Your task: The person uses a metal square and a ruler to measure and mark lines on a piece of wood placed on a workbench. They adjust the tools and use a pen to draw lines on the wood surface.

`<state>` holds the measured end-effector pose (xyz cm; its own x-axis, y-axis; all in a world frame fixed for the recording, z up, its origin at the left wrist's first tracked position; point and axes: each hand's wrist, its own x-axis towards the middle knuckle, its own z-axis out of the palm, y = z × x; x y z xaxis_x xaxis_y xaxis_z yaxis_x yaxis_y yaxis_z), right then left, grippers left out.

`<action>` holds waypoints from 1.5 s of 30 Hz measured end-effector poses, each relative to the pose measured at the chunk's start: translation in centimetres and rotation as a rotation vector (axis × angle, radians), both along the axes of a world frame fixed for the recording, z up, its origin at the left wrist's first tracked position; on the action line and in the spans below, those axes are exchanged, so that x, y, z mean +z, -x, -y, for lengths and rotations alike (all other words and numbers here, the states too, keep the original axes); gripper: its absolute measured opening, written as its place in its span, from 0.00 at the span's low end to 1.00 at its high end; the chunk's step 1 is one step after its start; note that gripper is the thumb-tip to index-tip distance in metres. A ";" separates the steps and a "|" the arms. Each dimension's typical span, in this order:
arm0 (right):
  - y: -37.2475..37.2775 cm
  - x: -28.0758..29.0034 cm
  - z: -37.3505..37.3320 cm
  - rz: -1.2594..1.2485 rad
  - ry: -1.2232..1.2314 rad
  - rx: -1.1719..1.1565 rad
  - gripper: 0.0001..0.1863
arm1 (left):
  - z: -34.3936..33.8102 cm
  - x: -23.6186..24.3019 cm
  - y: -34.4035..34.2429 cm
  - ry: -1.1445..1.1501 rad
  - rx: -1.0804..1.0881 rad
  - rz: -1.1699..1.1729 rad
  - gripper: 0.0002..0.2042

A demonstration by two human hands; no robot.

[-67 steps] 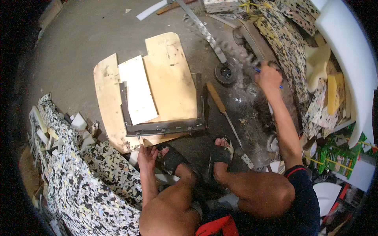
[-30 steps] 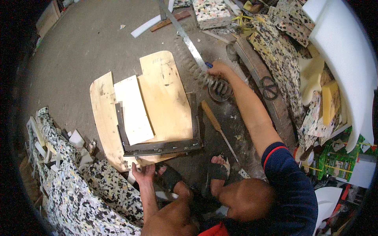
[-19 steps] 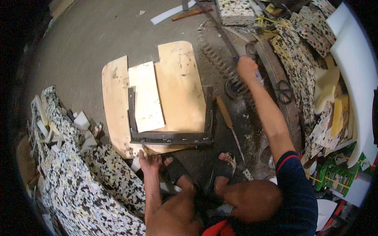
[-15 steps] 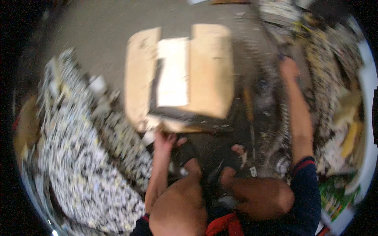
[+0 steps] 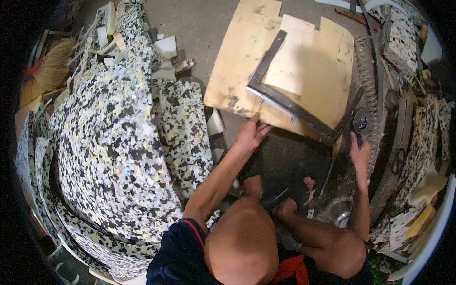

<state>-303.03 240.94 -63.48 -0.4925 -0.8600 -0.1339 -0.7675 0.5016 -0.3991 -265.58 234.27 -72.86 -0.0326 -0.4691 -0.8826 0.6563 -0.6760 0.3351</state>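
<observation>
My left hand (image 5: 251,134) pinches the near edge of a pale wooden board (image 5: 232,61), thumb and fingers closed on it. A whiter rectangular panel (image 5: 289,57) fills the middle of the board. Across both lies a dark L-shaped metal square (image 5: 294,109), its corner towards the left. My right hand (image 5: 361,154), to the right of the board, is closed round a small blue-and-dark tool (image 5: 359,140). Just beyond that hand is a dark round disc (image 5: 361,120); I cannot tell whether it belongs to the tool.
Large speckled foam sheets (image 5: 109,142) are piled on the left, with white foam scraps (image 5: 165,47) beyond. A straw broom (image 5: 56,65) stands at the far left. To the right lie a coiled hose (image 5: 374,95), scissors (image 5: 398,162) and more foam (image 5: 420,161).
My right hand has come back towards me from farther out, still holding the blue tool. The board now appears tilted clockwise and farther right as the view has shifted. My left hand remains at its near edge.
</observation>
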 end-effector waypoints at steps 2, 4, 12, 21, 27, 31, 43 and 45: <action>-0.7 0.0 -0.4 0.034 -0.031 -0.010 0.31 | 0.6 0.4 1.5 0.165 -0.250 -0.072 0.16; -1.0 0.1 -0.2 0.062 -0.027 0.015 0.31 | 0.3 1.4 2.8 0.207 -0.525 0.057 0.19; -5.2 3.6 2.6 0.193 -0.025 0.457 0.21 | -4.8 17.5 -3.0 0.599 -0.380 0.248 0.25; -21.1 21.2 9.5 0.259 -0.118 1.130 0.18 | -22.2 37.2 -22.7 0.713 -0.050 2.046 0.21; -35.1 20.5 10.9 0.190 -0.170 1.246 0.26 | -32.7 39.4 -25.7 0.243 -0.164 2.368 0.35; -40.5 17.8 9.0 0.481 -0.542 1.007 0.28 | -38.2 37.7 -27.9 0.083 0.037 2.200 0.40; -44.1 14.4 8.1 1.488 -0.566 0.580 0.26 | -40.5 33.9 -24.4 0.674 -0.162 2.112 0.42; -44.4 16.6 7.0 1.515 -0.365 0.621 0.27 | -39.5 32.8 -21.1 0.588 -0.423 1.976 0.42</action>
